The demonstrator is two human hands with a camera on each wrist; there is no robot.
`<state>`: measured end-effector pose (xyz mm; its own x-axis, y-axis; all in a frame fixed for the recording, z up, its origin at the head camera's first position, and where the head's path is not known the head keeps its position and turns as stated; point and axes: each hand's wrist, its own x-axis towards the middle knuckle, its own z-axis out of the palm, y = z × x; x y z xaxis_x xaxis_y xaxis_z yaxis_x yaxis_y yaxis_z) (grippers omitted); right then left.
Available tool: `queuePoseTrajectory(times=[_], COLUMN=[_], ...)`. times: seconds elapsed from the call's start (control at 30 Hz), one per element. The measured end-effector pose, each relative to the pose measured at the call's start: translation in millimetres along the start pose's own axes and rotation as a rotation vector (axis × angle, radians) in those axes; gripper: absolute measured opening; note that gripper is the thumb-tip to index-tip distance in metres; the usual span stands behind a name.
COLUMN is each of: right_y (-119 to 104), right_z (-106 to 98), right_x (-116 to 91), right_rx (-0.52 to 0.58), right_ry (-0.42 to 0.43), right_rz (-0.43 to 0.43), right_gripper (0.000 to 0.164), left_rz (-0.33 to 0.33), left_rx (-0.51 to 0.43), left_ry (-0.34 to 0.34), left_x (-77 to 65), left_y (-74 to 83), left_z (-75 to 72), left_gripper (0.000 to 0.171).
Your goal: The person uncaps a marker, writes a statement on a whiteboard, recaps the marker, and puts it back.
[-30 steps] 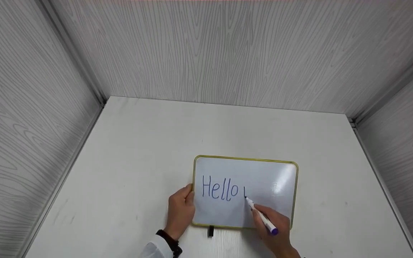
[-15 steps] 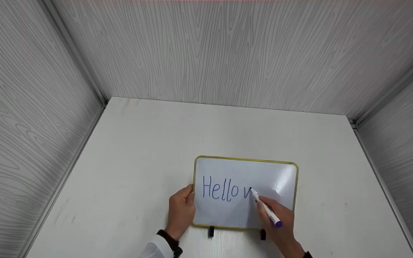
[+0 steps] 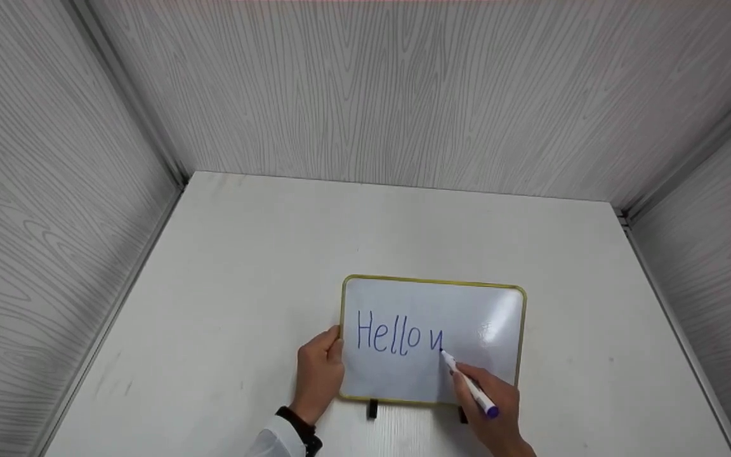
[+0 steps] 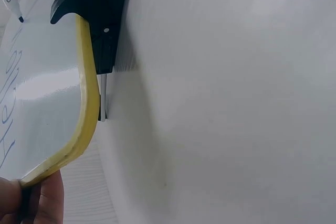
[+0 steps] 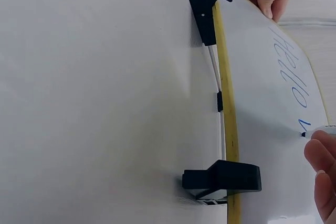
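Note:
A whiteboard in a yellow frame leans on black stand feet, with "Hello" and the strokes of another letter in blue on it. My left hand grips the board's left edge, thumb on the front; the left wrist view shows fingers behind the frame. In my right hand a white marker with a purple end is pinched, its dark tip touching the board at the foot of the last stroke. The right wrist view shows the marker only partly, cut off by the frame edge.
The board stands near the front of a white table. Grey wood-patterned panels enclose the table at the back and both sides. Black stand clips hold the board's lower edge and stick out toward me.
My right hand has moved the marker up, right and then down, adding strokes to the letter after "Hello". The left hand keeps its grip on the board's edge.

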<state>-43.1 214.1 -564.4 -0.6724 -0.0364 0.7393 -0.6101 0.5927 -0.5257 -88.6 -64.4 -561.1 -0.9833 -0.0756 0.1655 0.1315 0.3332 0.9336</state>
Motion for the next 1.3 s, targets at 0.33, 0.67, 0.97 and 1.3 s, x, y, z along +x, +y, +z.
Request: queuePoseTrajectory(times=[0.33,0.67,0.97,1.3], right_y=[8,10,12,8], right_z=[-3,-8,-9,-7], right_x=[11,16,15,9], right_rx=[-0.047,-0.028,-0.043,-0.052], right_ry=[0.056,0.083,0.106,0.053], right_rz=[-0.016,-0.024,-0.019,0.038], right_gripper=[0.029,0.031,0.031,0.032], left_rz=[0.000,-0.053,-0.058,-0.041], left_rx=[0.003,-0.003,-0.014,0.003], left_ry=[0.003,-0.003,-0.007,0.001], left_x=[-0.1,0.9,1.1,0.8], left_y=[-1.1,1.2,0.0,-0.2], left_z=[-0.7,0.6,0.7,0.8], left_gripper=[0.030,0.030,0.030,0.030])
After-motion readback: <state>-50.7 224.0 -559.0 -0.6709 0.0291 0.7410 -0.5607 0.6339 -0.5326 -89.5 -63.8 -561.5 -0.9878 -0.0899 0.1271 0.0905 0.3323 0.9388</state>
